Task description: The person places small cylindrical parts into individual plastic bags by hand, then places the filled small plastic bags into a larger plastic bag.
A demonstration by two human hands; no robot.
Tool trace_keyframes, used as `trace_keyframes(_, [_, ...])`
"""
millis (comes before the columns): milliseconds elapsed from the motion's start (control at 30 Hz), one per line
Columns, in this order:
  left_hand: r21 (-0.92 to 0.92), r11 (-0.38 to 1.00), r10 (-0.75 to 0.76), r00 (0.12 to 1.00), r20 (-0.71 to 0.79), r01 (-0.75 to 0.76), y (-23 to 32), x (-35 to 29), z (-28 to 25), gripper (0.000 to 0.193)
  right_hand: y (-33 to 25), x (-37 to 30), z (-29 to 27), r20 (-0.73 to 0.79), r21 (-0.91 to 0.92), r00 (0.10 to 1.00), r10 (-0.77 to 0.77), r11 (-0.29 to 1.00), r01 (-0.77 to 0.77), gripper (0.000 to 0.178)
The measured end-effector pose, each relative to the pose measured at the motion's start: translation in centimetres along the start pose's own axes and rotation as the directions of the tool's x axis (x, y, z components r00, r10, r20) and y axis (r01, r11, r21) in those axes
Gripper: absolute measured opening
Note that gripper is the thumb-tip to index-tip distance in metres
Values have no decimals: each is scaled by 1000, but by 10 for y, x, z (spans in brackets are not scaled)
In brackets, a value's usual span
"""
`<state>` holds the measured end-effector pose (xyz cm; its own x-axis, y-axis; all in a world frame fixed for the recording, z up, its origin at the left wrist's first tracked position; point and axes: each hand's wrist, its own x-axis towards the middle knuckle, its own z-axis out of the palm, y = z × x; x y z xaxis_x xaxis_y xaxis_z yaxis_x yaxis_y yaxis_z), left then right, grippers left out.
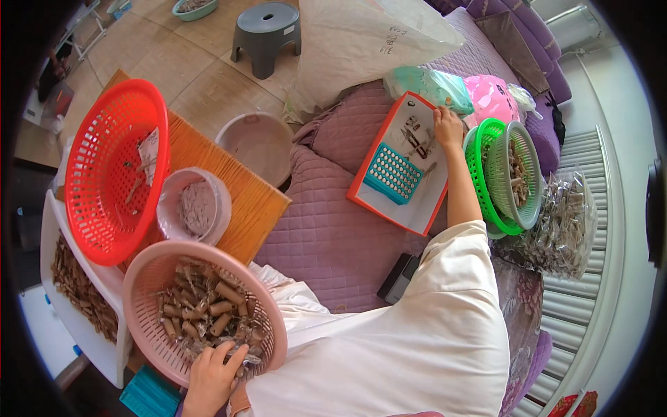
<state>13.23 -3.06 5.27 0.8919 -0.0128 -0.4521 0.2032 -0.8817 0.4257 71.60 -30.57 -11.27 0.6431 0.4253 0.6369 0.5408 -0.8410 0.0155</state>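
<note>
My left hand (214, 375) rests over the near rim of a pink basket (147, 278), fingers spread and touching clear-wrapped brown pieces (201, 302). Farther off, my right arm reaches to a shallow white box with a red-orange edge (403, 221). There my right hand (449, 128) has its fingers bent together at the box's far right corner. What they hold, if anything, is hidden. Inside the box lie a teal rack (393, 172) filled with rows of small white-topped pieces, and several small dark and metal items (417, 139).
A red basket (83, 201) and a small pink tub (221, 208) stand on the wooden table (250, 208) at left. Green (474, 167) and grey-green (533, 201) baskets are right of the box. A dark stool (267, 31) and pale basin (257, 139) are beyond.
</note>
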Motion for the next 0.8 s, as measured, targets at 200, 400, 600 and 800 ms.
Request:
trace_keyframes(200, [-166, 984, 95, 972, 214, -59, 21, 32, -75, 47, -15, 30, -20, 565, -227, 725, 394, 919, -323, 45])
trace_keyframes(400, [-2, 852, 523, 850, -67, -524, 70, 180, -89, 25, -7, 39, -19, 761, -272, 584, 282, 956, -108, 41])
trace_keyframes(600, [10, 982, 154, 768, -622, -188, 89, 401, -3, 16, -37, 15, -16, 864, -127, 465, 192, 978, -168, 40])
trace_keyframes(800, [-548, 783, -494, 830, -260, 295, 9, 471, 100, 52, 12, -14, 30, 801, 38, 542, 255, 882, -470, 32])
